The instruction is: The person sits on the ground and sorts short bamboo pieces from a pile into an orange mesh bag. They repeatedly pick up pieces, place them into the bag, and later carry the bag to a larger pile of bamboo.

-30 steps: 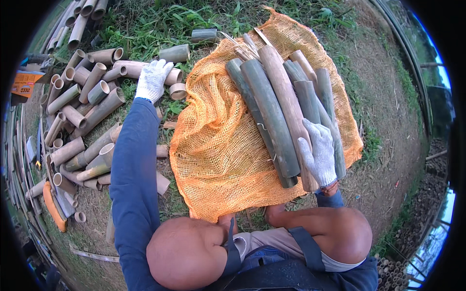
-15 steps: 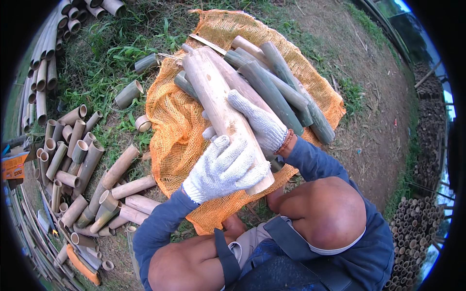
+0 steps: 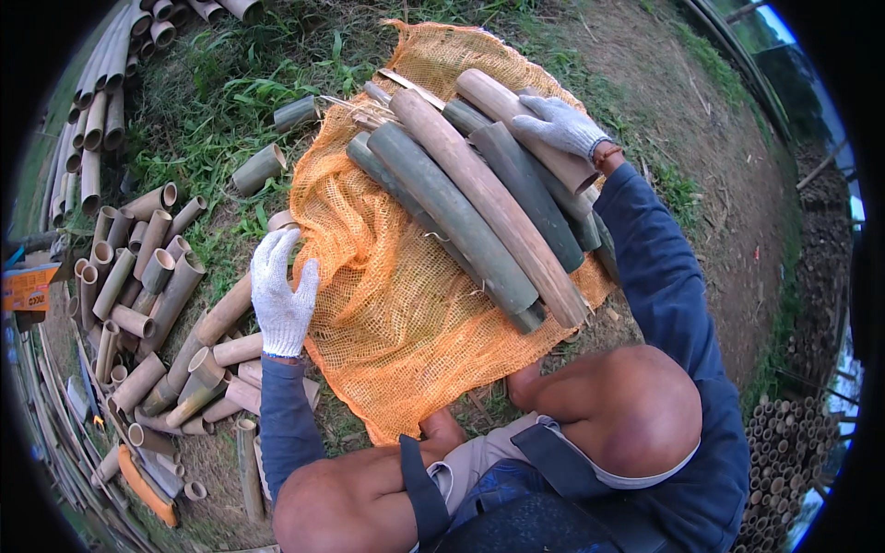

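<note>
My left hand [image 3: 284,293], in a white knit glove, is raised at the left border of the orange mesh sack [image 3: 387,369]. Its fingers are up, the thumb is apart, and nothing is in it. My right hand [image 3: 558,127], gloved too, lies with outstretched fingers on a tan bamboo piece [image 3: 521,134] at the right of the pile. Beside that piece are a dark green bamboo piece [image 3: 525,198], a long brown one [image 3: 489,203] and a green one [image 3: 452,221], all lying side by side on the sack.
Many cut bamboo tubes [image 3: 138,267] are heaped at the left, with an orange-handled tool [image 3: 147,488] below them. Long poles [image 3: 92,129] lie at the far left. Two short tubes [image 3: 260,170] rest on the grass. Stacked bamboo [image 3: 784,461] stands at the lower right.
My hands have parted from the pale bamboo piece they held together. The left moved out to the left, the right up and rightward onto the pile. The bamboo pieces on the sack lie differently.
</note>
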`<state>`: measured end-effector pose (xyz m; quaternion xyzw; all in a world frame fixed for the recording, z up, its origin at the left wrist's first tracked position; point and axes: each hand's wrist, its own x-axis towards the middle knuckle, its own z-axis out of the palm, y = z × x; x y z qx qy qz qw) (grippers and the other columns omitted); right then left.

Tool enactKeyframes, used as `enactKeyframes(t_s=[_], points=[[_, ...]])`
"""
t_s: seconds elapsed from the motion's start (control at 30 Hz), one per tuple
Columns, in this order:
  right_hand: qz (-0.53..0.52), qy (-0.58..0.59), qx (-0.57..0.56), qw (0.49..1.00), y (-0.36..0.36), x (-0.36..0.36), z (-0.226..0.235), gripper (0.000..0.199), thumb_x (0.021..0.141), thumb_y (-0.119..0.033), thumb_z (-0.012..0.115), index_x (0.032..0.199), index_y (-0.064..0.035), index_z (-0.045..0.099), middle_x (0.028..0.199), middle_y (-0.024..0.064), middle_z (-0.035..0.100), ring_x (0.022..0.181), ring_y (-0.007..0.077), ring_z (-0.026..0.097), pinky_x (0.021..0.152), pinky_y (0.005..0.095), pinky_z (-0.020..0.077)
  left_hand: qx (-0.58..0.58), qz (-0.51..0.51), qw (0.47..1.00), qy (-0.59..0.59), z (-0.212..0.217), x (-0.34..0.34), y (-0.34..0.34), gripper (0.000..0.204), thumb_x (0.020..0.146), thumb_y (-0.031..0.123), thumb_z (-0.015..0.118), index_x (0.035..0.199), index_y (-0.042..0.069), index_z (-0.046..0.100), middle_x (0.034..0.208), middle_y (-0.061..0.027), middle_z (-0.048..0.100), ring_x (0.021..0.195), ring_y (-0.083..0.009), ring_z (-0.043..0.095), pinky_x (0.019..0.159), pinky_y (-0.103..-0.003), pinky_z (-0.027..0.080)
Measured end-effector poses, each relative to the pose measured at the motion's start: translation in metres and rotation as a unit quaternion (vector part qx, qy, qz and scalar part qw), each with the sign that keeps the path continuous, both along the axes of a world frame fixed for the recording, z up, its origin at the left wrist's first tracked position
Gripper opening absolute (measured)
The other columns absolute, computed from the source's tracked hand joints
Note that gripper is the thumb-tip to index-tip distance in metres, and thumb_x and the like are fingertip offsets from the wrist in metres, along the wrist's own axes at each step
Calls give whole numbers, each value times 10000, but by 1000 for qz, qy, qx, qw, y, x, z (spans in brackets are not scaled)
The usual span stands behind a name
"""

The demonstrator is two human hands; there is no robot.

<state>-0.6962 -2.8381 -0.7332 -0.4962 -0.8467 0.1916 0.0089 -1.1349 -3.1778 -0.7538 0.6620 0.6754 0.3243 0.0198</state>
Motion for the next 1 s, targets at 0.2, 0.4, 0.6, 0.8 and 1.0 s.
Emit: enactKeyframes(t_s=[0.2,0.4,0.6,0.8,1.0], points=[[15,31,39,999,23,11,-31,756,1060,-551,614,1619,-48,535,1583,253,596,1494,378,548,1249,453,418,-48,129,990,18,-25,-72,-33,516,882,114,829,1374,55,688,1386,-180,677,1335,-386,621,1178,-488,481],[-131,279,-80,948,-13,28,7,646,1161,-463,542,1645,-38,498,1658,146,514,1536,262,458,1279,409,350,-100,202,972,71,-48,-142,-35,548,874,213,828,1396,118,694,1407,-197,678,1361,-398,612,1205,-486,472],[-147,356,-93,918,-72,51,34,585,1195,-379,490,1667,-35,464,1576,111,558,1489,221,497,1256,402,381,-166,301,891,297,-70,-199,11,687,810,170,826,1471,146,641,1403,-133,626,1381,-356,570,1077,-537,529],[-217,389,-112,888,-107,82,33,594,1204,-382,475,1692,-47,424,1603,131,510,1506,236,468,1279,407,353,-279,333,814,386,-86,-264,-1,527,1046,109,542,1557,234,573,1301,-91,638,1370,-306,573,921,-508,556],[-189,398,-98,892,-124,63,46,631,1206,-413,429,1698,-19,389,1629,160,475,1496,256,491,1270,440,392,-194,304,879,313,-62,-252,-12,445,921,113,717,1362,104,657,1269,-172,682,1244,-408,653,965,-535,545]])
